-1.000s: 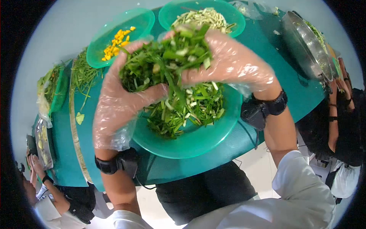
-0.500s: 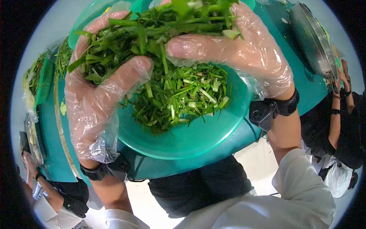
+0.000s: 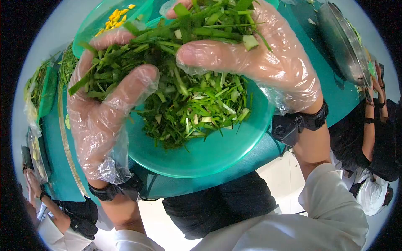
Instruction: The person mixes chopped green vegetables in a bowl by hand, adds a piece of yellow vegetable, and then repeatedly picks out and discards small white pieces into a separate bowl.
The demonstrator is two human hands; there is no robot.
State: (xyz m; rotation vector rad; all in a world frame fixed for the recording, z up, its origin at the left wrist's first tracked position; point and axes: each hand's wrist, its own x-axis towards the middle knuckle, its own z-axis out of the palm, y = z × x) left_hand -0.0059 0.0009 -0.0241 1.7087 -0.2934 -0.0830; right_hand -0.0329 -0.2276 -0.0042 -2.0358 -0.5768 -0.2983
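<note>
Chopped green vegetables [image 3: 217, 102], leafy pieces with pale stalk bits, lie heaped in a translucent green bowl [image 3: 197, 163]. Above the bowl, my left hand [image 3: 100, 113] and my right hand [image 3: 268, 58], both in clear plastic gloves, hold up a large bunch of the same chopped greens [image 3: 155, 50]. The fingers of each hand curl around the bunch, with the thumbs toward me. Some of my fingers are hidden behind the greens. Strands hang from the bunch toward the heap below.
Behind my left hand stands another green bowl [image 3: 142, 10] with yellow pieces [image 3: 115, 19]. A metal pan [image 3: 341, 44] is at the right. More greens [image 3: 42, 83] lie at the left. Other people's hands [image 3: 379, 85] and arms show at both edges. The table [image 3: 63, 167] is green.
Both hands have shifted slightly left, and the greens between them have loosened and spread. More of the yellow pieces behind now show.
</note>
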